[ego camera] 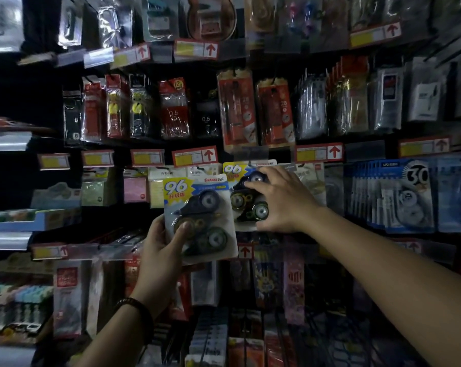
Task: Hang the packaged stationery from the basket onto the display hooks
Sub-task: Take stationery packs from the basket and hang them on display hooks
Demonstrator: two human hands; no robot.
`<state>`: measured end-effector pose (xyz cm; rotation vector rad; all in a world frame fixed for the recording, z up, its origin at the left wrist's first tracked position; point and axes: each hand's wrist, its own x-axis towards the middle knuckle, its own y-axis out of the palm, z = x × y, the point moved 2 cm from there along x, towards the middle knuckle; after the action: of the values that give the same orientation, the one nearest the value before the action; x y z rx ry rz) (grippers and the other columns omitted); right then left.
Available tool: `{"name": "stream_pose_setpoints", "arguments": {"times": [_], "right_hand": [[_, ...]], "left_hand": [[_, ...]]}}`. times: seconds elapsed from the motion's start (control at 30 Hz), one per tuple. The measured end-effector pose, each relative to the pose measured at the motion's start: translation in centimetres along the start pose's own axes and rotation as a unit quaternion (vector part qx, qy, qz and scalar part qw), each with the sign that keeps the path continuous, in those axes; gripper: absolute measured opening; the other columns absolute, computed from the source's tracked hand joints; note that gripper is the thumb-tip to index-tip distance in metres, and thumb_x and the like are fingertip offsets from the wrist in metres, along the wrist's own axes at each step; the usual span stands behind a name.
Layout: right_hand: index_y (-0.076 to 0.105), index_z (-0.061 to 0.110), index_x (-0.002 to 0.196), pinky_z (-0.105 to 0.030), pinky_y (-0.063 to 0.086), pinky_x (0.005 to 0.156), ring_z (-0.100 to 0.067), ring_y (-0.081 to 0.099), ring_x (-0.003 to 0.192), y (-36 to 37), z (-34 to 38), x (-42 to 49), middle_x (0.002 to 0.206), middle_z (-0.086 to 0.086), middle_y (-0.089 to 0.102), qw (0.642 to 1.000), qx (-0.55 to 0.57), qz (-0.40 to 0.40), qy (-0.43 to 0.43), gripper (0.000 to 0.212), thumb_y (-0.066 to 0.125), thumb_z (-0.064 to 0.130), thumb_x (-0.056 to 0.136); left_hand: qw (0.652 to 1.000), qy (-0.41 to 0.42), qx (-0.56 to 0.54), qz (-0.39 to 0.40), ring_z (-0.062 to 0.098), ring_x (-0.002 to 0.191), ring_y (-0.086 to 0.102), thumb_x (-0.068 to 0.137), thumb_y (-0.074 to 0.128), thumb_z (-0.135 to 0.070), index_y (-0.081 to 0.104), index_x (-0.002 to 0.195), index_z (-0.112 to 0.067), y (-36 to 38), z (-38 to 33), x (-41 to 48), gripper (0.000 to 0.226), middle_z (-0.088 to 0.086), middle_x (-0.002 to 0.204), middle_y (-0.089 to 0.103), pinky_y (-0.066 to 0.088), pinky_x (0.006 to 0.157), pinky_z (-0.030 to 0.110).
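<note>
The display wall (pixel 277 75) fills the view, dim, with rows of hanging stationery packets and strips of price labels. The landmark is the arrow price tag (pixel 195 156) near the middle. Well to the right of that tag and slightly lower hangs a thick row of blue packs (pixel 391 197) marked with a large 30. Above the tag, to its right, hang two tall red pen packs (pixel 237 112). Below the tag and a little left of it, the left hand (pixel 163 245) grips the first tape pack (pixel 200 215), a blister card marked 96. The thumb is curled over the card's front and the fingers are behind it, and the card leans slightly. Just right of the tag and below it, the right hand (pixel 279 202) holds the second tape pack (pixel 246 197) against the wall. Its fingers curve over the top of the blister and its thumb sits at the lower edge. Whether this pack's hole sits on a hook cannot be told. The two packs overlap at their edges. Far below the tag, a dark beaded bracelet (pixel 138 311) circles the left wrist.
</note>
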<state>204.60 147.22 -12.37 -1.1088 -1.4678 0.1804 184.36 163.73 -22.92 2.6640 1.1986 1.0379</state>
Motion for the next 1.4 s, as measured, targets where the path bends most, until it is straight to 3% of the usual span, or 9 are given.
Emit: {"name": "stream_pose_setpoints", "arguments": {"times": [0.17, 0.33, 0.5, 0.63, 0.73, 0.93, 1.1, 1.27, 1.4], "right_hand": [[0.039, 0.034, 0.159, -0.049, 0.023, 0.124, -0.028, 0.018, 0.152, 0.2, 0.6, 0.2, 0.165, -0.008, 0.025, 1.0, -0.014, -0.006, -0.005, 0.108, 0.084, 0.062, 0.064], [0.038, 0.028, 0.16, -0.047, 0.016, 0.127, -0.028, 0.014, 0.157, 0.0, 0.2, -1.4, 0.172, -0.01, 0.016, 1.0, 0.006, -0.016, -0.004, 0.096, 0.078, 0.058, 0.079], [0.057, 0.02, 0.144, -0.044, 0.04, 0.113, -0.022, 0.047, 0.133, -1.2, 0.7, -3.4, 0.141, 0.0, 0.056, 0.979, 0.17, -0.113, 0.025, 0.053, 0.06, 0.041, 0.095], [0.045, 0.023, 0.156, -0.037, 0.041, 0.114, -0.014, 0.042, 0.14, -1.0, 1.7, -4.8, 0.15, 0.007, 0.045, 0.962, 0.258, -0.06, 0.061, 0.084, 0.066, 0.067, 0.087], [0.035, 0.02, 0.163, -0.034, 0.03, 0.122, -0.015, 0.03, 0.151, -0.3, 2.1, -5.1, 0.163, 0.005, 0.031, 0.955, 0.279, -0.038, 0.098, 0.108, 0.082, 0.065, 0.077], [0.032, 0.011, 0.164, -0.037, 0.027, 0.127, -0.022, 0.022, 0.156, -0.5, 1.7, -3.7, 0.169, -0.001, 0.02, 0.952, 0.266, -0.044, 0.143, 0.116, 0.092, 0.053, 0.073], [0.043, 0.015, 0.159, -0.03, 0.024, 0.121, -0.023, 0.022, 0.156, -0.1, 1.3, -2.9, 0.171, -0.002, 0.019, 0.952, 0.258, -0.056, 0.153, 0.104, 0.091, 0.05, 0.074], [0.032, 0.015, 0.164, -0.033, 0.018, 0.125, -0.021, 0.01, 0.16, 0.3, 0.9, -2.7, 0.174, 0.0, 0.011, 0.952, 0.249, -0.079, 0.159, 0.108, 0.089, 0.048, 0.079], [0.029, 0.02, 0.166, -0.038, 0.02, 0.127, -0.021, 0.008, 0.161, 0.3, 0.8, -2.0, 0.175, 0.002, 0.008, 0.951, 0.244, -0.067, 0.18, 0.107, 0.088, 0.047, 0.08]], "left_hand": [[1.0, -0.006, 0.014, 0.002, 0.025, 0.108, 0.078, 0.103, 0.067, -0.023, 0.064, 0.13, -0.027, 0.7, -0.1, 0.0, 0.028, -0.001, 0.119, 0.079, 0.066, 0.08, 0.06], [1.0, -0.02, 0.01, 0.015, 0.027, 0.102, 0.08, 0.101, 0.07, -0.027, 0.064, 0.128, -0.027, 2.0, 0.1, 0.2, 0.027, 0.0, 0.117, 0.079, 0.066, 0.064, 0.053], [0.999, -0.032, -0.005, 0.04, 0.024, 0.101, 0.08, 0.102, 0.071, -0.028, 0.066, 0.121, -0.035, 3.7, 0.6, 0.6, 0.022, 0.0, 0.119, 0.078, 0.066, 0.064, 0.05], [0.999, -0.03, 0.002, 0.041, 0.022, 0.104, 0.079, 0.103, 0.069, -0.028, 0.058, 0.132, -0.041, 5.7, 0.8, 1.1, 0.033, -0.001, 0.127, 0.074, 0.066, 0.063, 0.052], [0.998, -0.006, 0.029, 0.049, 0.026, 0.121, 0.072, 0.106, 0.066, -0.026, 0.039, 0.151, -0.041, 7.1, 0.8, 1.9, 0.054, 0.002, 0.137, 0.069, 0.062, 0.093, 0.061], [0.993, 0.02, 0.088, 0.08, 0.02, 0.151, 0.045, 0.112, 0.053, -0.017, 0.02, 0.169, -0.023, 9.4, 0.3, 3.7, 0.067, 0.002, 0.169, 0.04, 0.038, 0.126, 0.048], [0.984, 0.037, 0.158, 0.079, 0.026, 0.128, 0.066, 0.111, 0.055, -0.018, 0.05, 0.152, -0.021, 9.7, 0.5, 4.8, 0.042, 0.005, 0.141, 0.068, 0.052, 0.112, 0.057], [0.973, 0.077, 0.206, 0.072, 0.015, 0.13, 0.063, 0.111, 0.057, -0.023, 0.028, 0.167, -0.026, 10.0, 0.3, 5.4, 0.064, -0.008, 0.146, 0.062, 0.052, 0.108, 0.038], [0.953, 0.118, 0.269, 0.074, 0.018, 0.121, 0.067, 0.111, 0.055, -0.023, 0.015, 0.169, -0.035, 10.1, -0.1, 6.3, 0.071, 0.002, 0.139, 0.065, 0.056, 0.101, 0.037]]}}
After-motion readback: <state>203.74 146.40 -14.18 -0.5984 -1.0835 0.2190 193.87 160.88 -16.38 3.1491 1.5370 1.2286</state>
